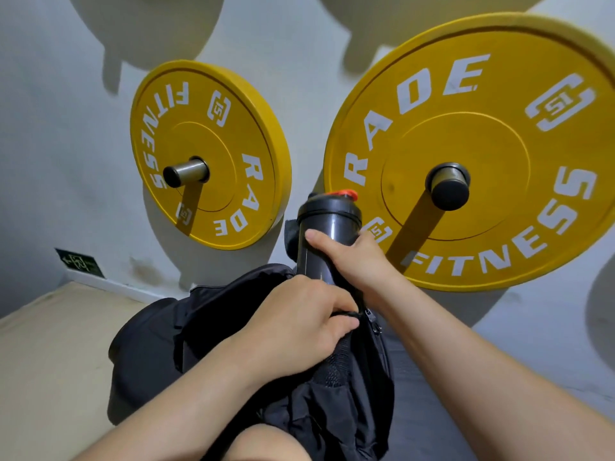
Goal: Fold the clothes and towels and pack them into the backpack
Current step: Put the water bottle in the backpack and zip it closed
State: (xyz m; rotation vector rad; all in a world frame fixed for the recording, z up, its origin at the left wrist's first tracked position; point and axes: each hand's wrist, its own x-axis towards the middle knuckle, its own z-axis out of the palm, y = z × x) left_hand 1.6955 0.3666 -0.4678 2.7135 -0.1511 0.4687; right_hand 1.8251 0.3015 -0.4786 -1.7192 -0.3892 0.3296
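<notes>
Backpack (pixel 233 327), black and slumped, sits low in the middle of the view on a tan surface (pixel 50 361), close against the person's body with a bare knee (pixel 266 444) just below it. Left hand (pixel 299 324) is closed on the fabric at the bag's upper edge, fingers curled beside a zipper (pixel 371 316). Right hand (pixel 359 257) is wrapped around a dark shaker bottle (pixel 327 234) with an orange-red cap tab (pixel 347 194), held upright at the bag's top, its lower end hidden behind the left hand. A grey mat (pixel 426 410) lies to the right of the bag. Behind rises a white wall (pixel 50 144) carrying two yellow weight plates on pegs, a smaller one (pixel 206 154) on the left and a larger one (pixel 482 154) on the right, directly behind the bottle. A small green sign (pixel 80 262) sits low on the wall.
</notes>
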